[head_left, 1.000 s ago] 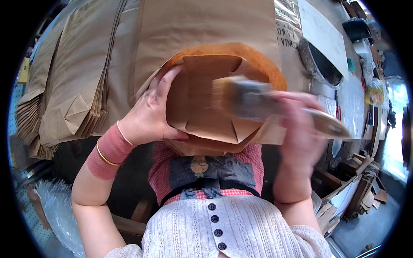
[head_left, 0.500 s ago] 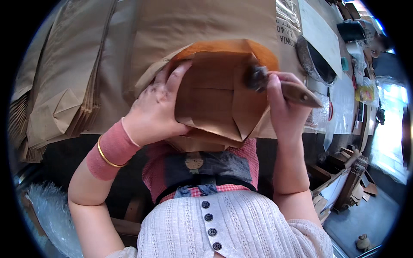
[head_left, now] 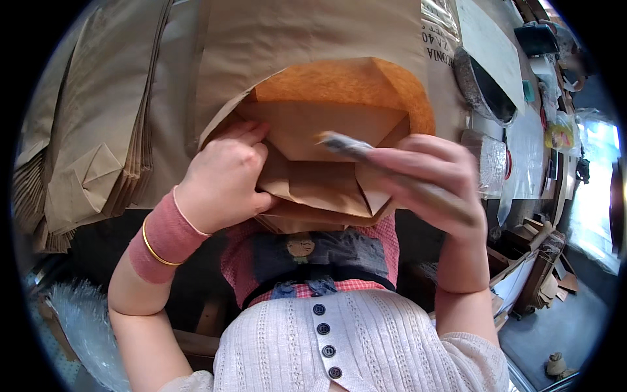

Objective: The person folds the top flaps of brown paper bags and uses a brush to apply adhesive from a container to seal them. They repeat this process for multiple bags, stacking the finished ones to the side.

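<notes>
A large brown paper bag (head_left: 313,32) lies in front of me with its mouth held open toward me. Along the far and right inside rim runs a wet-looking orange-brown band (head_left: 326,81). On the left side of the mouth, my left hand (head_left: 225,171) has its fingers curled over the paper edge and its thumb by the near lip. My right hand (head_left: 434,179) is wrapped around the wooden handle of a paintbrush (head_left: 346,145). The brush is blurred, its bristles pointing left above the opening. I cannot see them touching the paper.
Stacks of folded brown paper bags (head_left: 98,104) lie on the left of the table. To the right are a dark-lined oblong container (head_left: 486,91), a bubble-wrapped item (head_left: 483,160) and a yellow plastic bag (head_left: 560,132). Clear plastic (head_left: 91,326) sits low at the left.
The brush has swung from the right rim to over the middle of the bag's mouth. My right hand has turned and lowered slightly. My left fingers have curled in, and more orange band shows.
</notes>
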A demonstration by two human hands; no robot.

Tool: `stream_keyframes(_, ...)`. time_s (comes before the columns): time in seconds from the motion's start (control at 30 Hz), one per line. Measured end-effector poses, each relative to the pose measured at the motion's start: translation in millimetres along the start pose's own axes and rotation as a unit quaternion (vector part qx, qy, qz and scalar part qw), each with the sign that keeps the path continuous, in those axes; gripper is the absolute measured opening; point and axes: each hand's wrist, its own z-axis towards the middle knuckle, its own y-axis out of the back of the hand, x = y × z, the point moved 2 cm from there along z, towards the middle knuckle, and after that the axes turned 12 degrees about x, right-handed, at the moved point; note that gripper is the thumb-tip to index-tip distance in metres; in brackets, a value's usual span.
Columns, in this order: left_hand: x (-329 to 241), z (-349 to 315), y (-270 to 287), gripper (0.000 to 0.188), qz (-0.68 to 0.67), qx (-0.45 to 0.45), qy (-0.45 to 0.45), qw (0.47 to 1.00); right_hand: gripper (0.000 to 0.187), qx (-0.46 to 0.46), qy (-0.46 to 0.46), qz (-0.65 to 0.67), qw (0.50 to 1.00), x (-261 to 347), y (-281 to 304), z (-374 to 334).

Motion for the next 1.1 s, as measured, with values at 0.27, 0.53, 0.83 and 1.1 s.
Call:
stream_keyframes(0.27, -5.1, 2.1, 2.1, 0.039, -0.01, -0.001, -0.002, 1.0, 0.024, 0.044, 0.037, -0.006, 0.998, -21.4, -19.1, 39.8)
stream_keyframes(0.53, 4.5, 29.1, 1.5, 0.009, -0.092, -0.05, 0.127, 0.986, 0.012, -0.405, -0.17, 0.207, 0.874, 7.0, 1.5, -23.3)
stream_keyframes(0.83, 35.7, 50.3, -1.4, 0.018, -0.091, -0.085, 0.107, 0.986, 0.01, -0.244, -0.197, 0.327, 0.891, 4.2, -69.7, 37.9)
stream_keyframes(1.1, 36.8, 64.7, -9.2, 0.019, -0.032, -0.085, 0.186, 0.978, 0.006, -0.257, -0.262, 0.097, 0.925, -7.6, -61.5, 5.5)
